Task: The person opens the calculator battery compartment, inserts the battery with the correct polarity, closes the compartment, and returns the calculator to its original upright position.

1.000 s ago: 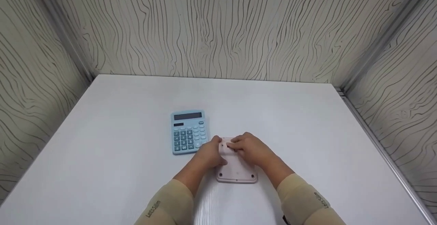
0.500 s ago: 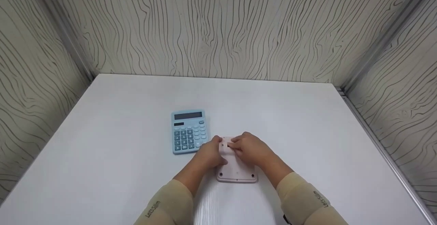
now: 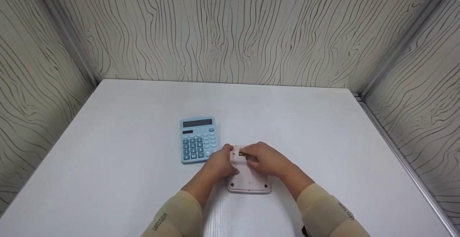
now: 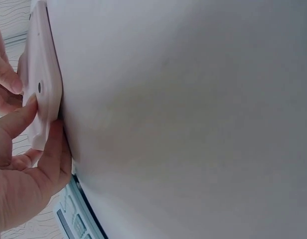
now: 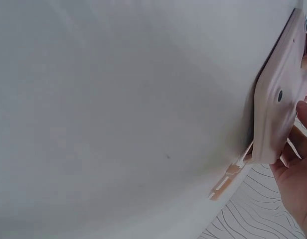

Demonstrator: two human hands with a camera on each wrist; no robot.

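A pale pink calculator [image 3: 248, 179] lies face down on the white table, its back with small dark round feet upward. My left hand [image 3: 220, 162] grips its left edge, thumb on the back and fingers curled around the side, as the left wrist view also shows. Near the top of the back is a dark battery slot [image 3: 241, 154]. My right hand [image 3: 268, 159] is bent over that slot, fingertips right at it; I cannot tell whether they pinch something there. Beside the calculator, in the right wrist view, lies a thin pink plastic strip [image 5: 224, 184] with cutouts.
A light blue calculator [image 3: 199, 140] lies face up just left of my left hand. The white table [image 3: 118, 150] ends at patterned panels [image 3: 230, 32] behind and on both sides.
My right hand has pulled slightly back and right, its fingers bending more, and the dark slot shows more. My left hand and both calculators have kept their places.
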